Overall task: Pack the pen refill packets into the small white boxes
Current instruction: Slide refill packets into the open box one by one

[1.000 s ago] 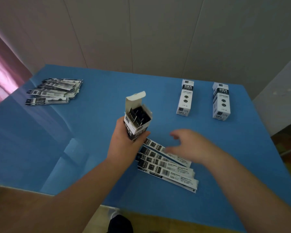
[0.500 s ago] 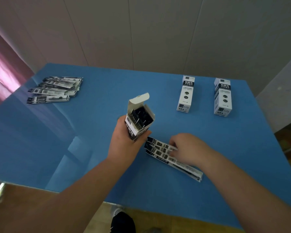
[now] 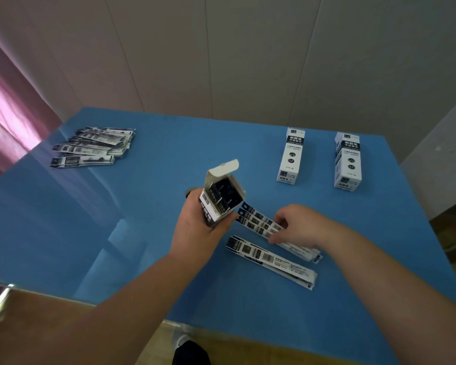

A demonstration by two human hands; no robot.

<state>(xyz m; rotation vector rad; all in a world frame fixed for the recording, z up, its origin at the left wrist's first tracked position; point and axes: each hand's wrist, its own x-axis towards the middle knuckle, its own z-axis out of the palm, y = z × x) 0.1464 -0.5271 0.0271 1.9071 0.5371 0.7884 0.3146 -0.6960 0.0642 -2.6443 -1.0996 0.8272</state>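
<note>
Head view, the only one: left hand (image 3: 195, 227) is wrapped round an open white box (image 3: 223, 197), held tilted with its lid flap (image 3: 225, 168) up and dark refill packets already standing inside. Just right of that box, the right hand (image 3: 298, 226) pinches a small bunch of refill packets (image 3: 258, 222) between thumb and fingers, their near ends almost touching the box's lower edge while the far ends trail under the wrist toward the blue table (image 3: 142, 233). One loose packet (image 3: 271, 260) lies flat on the table, below and right of the box, apart from the pinched bunch. Far right of the box and beyond it stand two closed white boxes (image 3: 290, 156), and far left of it sits a fanned heap of unpacked packets (image 3: 92, 147). The likeliest trouble is the bunch splaying as it is lifted, since it is gripped near the middle and the packets look slightly fanned; a stray end could catch the box rim or the flap and buckle. The box already looks fairly full, so forcing several in at once could jam them or push the side flaps inward. The tilt could also let the seated packets slide out if the left hand loosens. The loose packet may simply be overlooked.
</note>
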